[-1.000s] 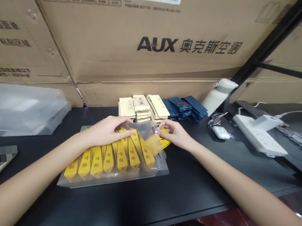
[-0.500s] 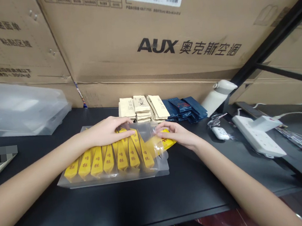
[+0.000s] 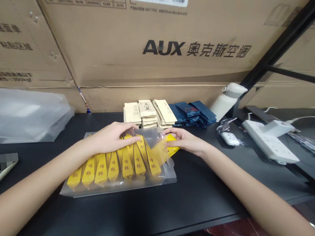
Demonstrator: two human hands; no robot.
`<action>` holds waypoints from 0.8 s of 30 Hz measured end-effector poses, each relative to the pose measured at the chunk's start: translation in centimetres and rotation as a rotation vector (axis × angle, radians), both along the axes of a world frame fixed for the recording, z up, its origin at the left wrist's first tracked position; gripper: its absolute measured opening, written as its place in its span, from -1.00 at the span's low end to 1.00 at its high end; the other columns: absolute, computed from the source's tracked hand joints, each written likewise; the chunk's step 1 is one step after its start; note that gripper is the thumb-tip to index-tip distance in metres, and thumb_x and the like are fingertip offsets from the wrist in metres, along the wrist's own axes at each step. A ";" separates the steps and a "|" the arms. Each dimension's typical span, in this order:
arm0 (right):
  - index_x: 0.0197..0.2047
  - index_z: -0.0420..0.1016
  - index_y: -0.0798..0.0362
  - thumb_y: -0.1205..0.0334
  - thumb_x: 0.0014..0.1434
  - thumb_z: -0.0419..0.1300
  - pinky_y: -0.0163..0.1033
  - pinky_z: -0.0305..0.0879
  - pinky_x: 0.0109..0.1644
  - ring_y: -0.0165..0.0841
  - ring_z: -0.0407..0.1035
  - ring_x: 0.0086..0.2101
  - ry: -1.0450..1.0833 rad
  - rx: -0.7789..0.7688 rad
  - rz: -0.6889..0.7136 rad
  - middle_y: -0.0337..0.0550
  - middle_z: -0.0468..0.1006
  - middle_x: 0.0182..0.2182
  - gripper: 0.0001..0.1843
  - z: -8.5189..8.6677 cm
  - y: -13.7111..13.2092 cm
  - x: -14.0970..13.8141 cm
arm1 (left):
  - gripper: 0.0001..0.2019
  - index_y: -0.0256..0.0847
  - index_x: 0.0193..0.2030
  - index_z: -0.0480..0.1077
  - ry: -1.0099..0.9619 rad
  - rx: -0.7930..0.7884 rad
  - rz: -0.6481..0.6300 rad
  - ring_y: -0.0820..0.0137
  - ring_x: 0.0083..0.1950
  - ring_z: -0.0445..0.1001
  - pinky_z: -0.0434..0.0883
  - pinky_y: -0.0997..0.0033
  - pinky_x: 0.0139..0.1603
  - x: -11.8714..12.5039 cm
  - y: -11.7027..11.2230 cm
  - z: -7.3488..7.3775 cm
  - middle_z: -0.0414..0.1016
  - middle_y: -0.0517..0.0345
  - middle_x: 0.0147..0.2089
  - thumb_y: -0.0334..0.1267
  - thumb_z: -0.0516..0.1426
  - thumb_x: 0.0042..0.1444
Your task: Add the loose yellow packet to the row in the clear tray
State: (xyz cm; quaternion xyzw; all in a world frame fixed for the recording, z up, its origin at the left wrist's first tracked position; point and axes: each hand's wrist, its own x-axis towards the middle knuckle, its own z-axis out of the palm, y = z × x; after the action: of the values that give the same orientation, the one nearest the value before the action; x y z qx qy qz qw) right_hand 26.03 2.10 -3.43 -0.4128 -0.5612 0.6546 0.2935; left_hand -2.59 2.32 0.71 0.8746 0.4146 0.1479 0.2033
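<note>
A clear plastic box (image 3: pixel 169 175) lies on the black surface, with several yellow packets (image 3: pixel 127 166) standing side by side in it. Across the top of the box rests my left hand (image 3: pixel 114 136), its thumb and fingers apart and stretched over the packets. My right hand (image 3: pixel 186 140) is at the box's right end, its fingers closed on another yellow packet (image 3: pixel 172 150). This packet is tilted and sits partly inside the box's end. The tips of some right fingers are hidden behind it.
Behind the box are stacked cream packets (image 3: pixel 147 113) and dark blue packets (image 3: pixel 192 112). A white bottle (image 3: pixel 226 101), an earphone case (image 3: pixel 230 139) and a power strip (image 3: pixel 271 143) lie right. Another clear box (image 3: pixel 22 113) is left. Large cartons (image 3: pixel 106 56) stand behind.
My right hand has shifted slightly left with the yellow packet, which now reaches a little further into the box's end. My left hand and the box have stayed put.
</note>
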 end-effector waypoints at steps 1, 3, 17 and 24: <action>-0.11 0.46 0.07 0.30 -0.12 0.44 -0.31 0.49 -0.16 -0.44 0.54 -0.33 -0.002 -0.010 -0.013 -0.20 0.61 -0.27 -0.54 -0.1 0.0 -0.1 | -0.51 -0.18 0.05 0.43 -0.003 0.001 -0.002 0.23 -0.11 0.54 0.40 0.29 -0.09 0.0 0.0 0.1 0.58 0.00 -0.04 0.15 0.05 0.19; -0.11 0.46 0.08 0.29 -0.12 0.45 -0.32 0.49 -0.20 -0.43 0.54 -0.36 -0.004 -0.023 -0.033 -0.21 0.61 -0.30 -0.53 -0.3 0.1 -0.2 | -0.51 -0.18 0.05 0.43 -0.005 0.004 -0.006 0.22 -0.10 0.55 0.40 0.28 -0.08 0.1 -0.1 0.2 0.59 0.01 -0.04 0.15 0.05 0.19; -0.28 0.51 0.11 0.22 -0.09 0.44 -0.38 0.43 -0.30 -0.46 0.48 -0.40 -0.014 0.072 -0.093 -0.21 0.58 -0.35 -0.70 -0.4 -0.1 -0.9 | -0.56 -0.20 0.03 0.43 0.028 0.072 -0.048 0.20 -0.05 0.55 0.42 0.24 -0.01 0.1 0.0 0.1 0.60 0.02 -0.04 0.09 0.06 0.22; -0.21 0.50 0.11 -0.03 0.08 0.33 -0.49 0.15 -0.70 -0.56 0.30 -0.64 -0.130 0.141 -0.033 -0.30 0.47 -0.55 -0.63 -0.2 -0.3 -1.3 | -0.53 -0.22 0.03 0.43 0.036 0.085 -0.038 0.20 -0.07 0.56 0.42 0.25 -0.03 0.2 -0.1 0.1 0.61 0.01 -0.05 0.11 0.05 0.22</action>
State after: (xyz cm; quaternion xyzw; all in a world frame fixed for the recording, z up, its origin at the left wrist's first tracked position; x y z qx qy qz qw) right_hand 24.76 1.81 -3.64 -0.4417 -0.6171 0.5803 0.2955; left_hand -2.42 2.20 0.84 0.8926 0.3948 0.1458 0.1614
